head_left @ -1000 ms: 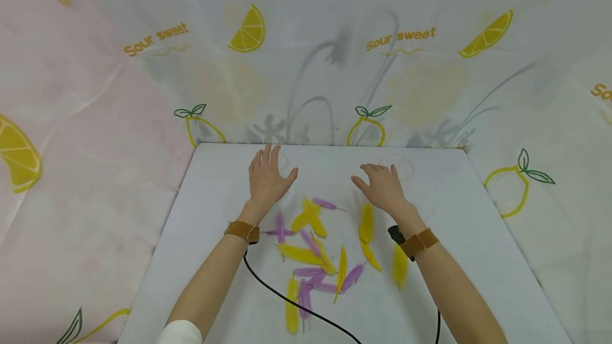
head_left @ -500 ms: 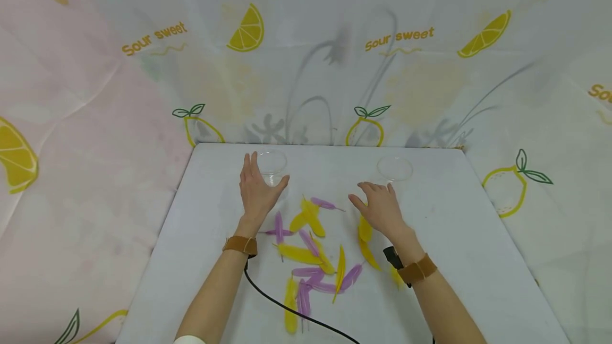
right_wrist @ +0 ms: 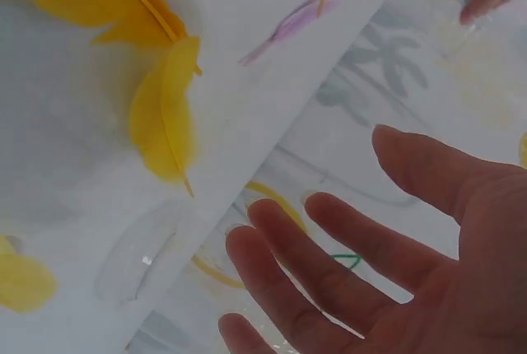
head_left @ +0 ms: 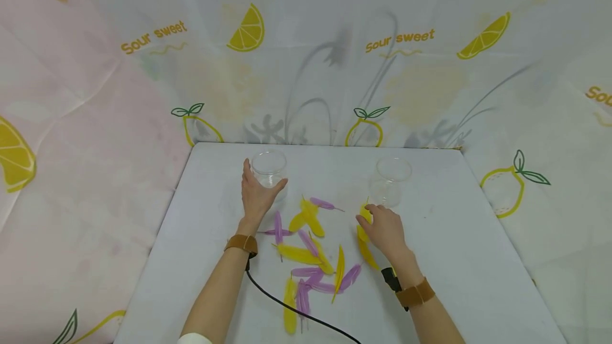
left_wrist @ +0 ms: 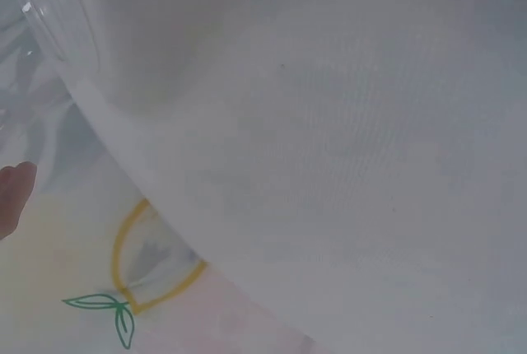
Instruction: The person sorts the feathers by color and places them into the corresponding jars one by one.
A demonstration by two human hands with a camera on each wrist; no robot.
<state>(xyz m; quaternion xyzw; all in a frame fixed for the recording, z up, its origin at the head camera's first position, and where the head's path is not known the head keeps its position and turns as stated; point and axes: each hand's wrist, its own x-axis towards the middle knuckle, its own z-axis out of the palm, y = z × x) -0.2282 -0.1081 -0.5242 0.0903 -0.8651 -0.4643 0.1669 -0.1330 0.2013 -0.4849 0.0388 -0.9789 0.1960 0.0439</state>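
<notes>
In the head view a clear round glass jar [head_left: 269, 166] stands at the back left of the white table. My left hand [head_left: 258, 196] holds it low, fingers along its left side and thumb at its right. The left wrist view catches only part of the clear jar [left_wrist: 62, 20] and a fingertip [left_wrist: 15, 193]. My right hand [head_left: 386, 230] hovers beside the yellow feathers [head_left: 365, 248] with its fingers loosely bent and nothing between them. Just beyond it stands a second clear glass jar [head_left: 393, 174]. Purple feathers [head_left: 306, 272] and more yellow ones lie across the middle.
A white table [head_left: 478, 280] carries everything. Behind it hangs a lemon-print cloth [head_left: 306, 68], and more cloth lines both sides. A black cable [head_left: 306, 315] runs from the left wrist over the near feathers.
My left hand has come down and back, around the left jar's side. The right hand has drawn back from the right jar toward the yellow feathers, uncovering that jar. The feathers lie as before.
</notes>
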